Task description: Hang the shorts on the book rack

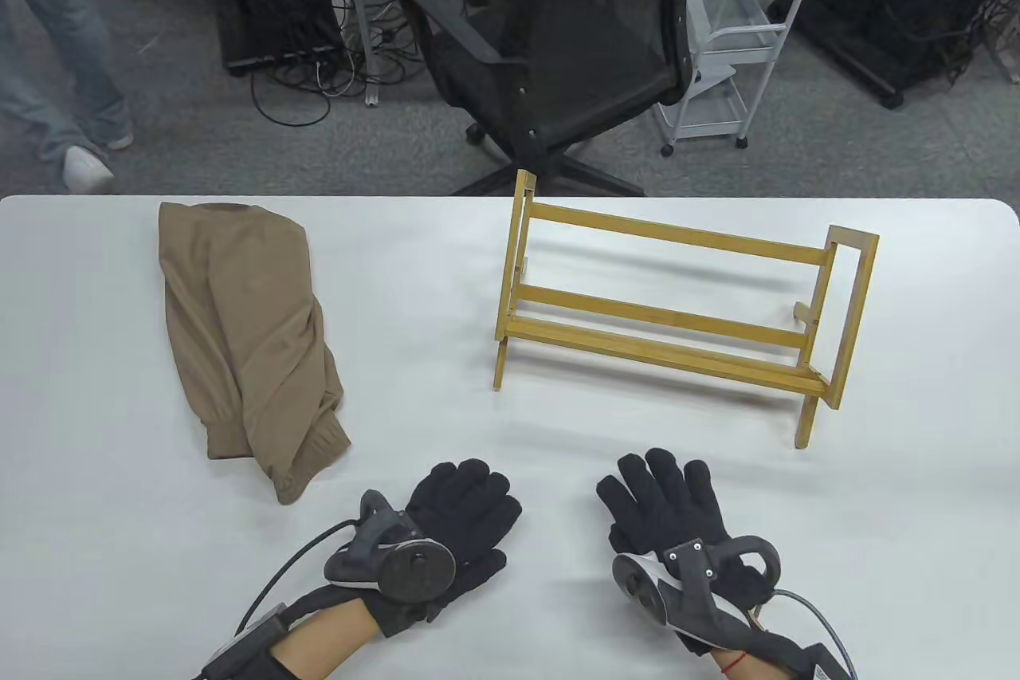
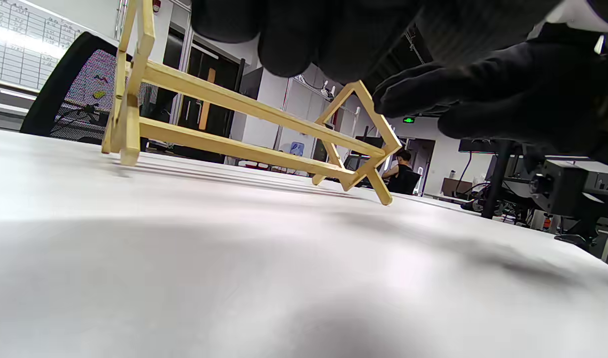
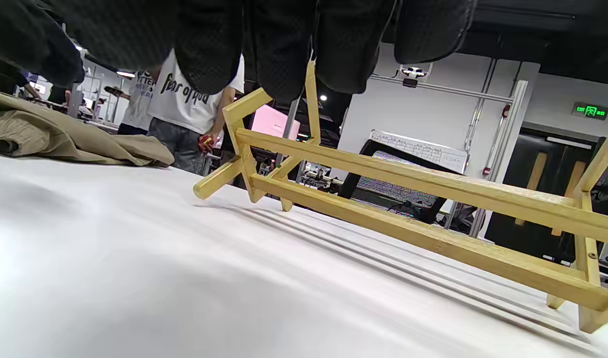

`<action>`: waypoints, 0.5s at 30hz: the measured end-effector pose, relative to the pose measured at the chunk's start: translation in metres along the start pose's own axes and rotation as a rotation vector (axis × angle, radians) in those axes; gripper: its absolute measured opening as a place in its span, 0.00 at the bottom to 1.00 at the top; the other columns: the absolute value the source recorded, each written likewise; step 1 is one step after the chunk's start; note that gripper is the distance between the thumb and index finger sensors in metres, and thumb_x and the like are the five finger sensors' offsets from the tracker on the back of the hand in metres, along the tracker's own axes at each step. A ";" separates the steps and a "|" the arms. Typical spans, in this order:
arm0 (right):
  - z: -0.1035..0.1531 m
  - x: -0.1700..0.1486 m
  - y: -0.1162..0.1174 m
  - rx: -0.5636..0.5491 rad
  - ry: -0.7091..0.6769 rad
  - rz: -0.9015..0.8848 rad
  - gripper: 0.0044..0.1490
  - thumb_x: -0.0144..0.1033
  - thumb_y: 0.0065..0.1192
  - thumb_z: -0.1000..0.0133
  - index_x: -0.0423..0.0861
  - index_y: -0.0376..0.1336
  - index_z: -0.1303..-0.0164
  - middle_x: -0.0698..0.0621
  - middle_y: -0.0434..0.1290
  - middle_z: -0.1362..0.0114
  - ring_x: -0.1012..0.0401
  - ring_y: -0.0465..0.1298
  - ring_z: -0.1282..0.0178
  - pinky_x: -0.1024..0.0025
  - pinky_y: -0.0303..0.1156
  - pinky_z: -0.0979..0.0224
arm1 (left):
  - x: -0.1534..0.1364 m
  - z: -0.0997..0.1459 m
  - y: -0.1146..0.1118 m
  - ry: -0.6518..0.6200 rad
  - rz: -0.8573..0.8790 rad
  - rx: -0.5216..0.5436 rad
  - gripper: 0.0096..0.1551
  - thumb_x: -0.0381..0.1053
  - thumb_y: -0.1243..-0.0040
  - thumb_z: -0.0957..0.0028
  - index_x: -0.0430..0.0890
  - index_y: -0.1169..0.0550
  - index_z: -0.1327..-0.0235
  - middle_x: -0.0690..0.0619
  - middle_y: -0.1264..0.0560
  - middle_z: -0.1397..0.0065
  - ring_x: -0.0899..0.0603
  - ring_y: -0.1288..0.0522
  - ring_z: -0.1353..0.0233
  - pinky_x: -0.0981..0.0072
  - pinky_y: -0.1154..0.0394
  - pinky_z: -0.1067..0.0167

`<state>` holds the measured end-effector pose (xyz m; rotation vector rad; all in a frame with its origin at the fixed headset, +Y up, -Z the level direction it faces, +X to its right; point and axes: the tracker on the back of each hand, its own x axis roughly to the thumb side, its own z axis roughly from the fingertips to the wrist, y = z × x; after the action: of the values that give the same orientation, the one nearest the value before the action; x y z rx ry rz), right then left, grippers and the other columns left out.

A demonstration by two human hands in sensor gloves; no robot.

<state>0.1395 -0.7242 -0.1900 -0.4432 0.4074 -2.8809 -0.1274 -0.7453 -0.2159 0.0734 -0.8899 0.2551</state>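
Note:
Tan shorts (image 1: 243,333) lie crumpled on the left of the white table (image 1: 414,409); they also show at the left edge of the right wrist view (image 3: 60,136). A wooden book rack (image 1: 677,305) stands upright at the right, seen low across the table in the left wrist view (image 2: 244,129) and the right wrist view (image 3: 408,209). My left hand (image 1: 466,509) rests flat near the front edge, fingers spread, holding nothing, right of the shorts' hem. My right hand (image 1: 665,505) rests flat in front of the rack, empty.
A black office chair (image 1: 574,42) and a white trolley (image 1: 733,42) stand beyond the table's far edge. A person's legs (image 1: 64,58) are at the far left. Bare table lies between shorts and rack.

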 end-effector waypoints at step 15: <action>0.000 0.001 0.000 -0.012 -0.001 0.000 0.35 0.61 0.50 0.49 0.68 0.56 0.28 0.60 0.58 0.14 0.54 0.59 0.12 0.48 0.56 0.14 | -0.009 0.001 0.006 0.040 -0.005 0.022 0.35 0.61 0.45 0.48 0.48 0.28 0.28 0.45 0.34 0.20 0.30 0.41 0.21 0.32 0.46 0.31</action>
<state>0.1390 -0.7249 -0.1896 -0.4459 0.4247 -2.8792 -0.1357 -0.7415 -0.2225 0.0905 -0.8469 0.2609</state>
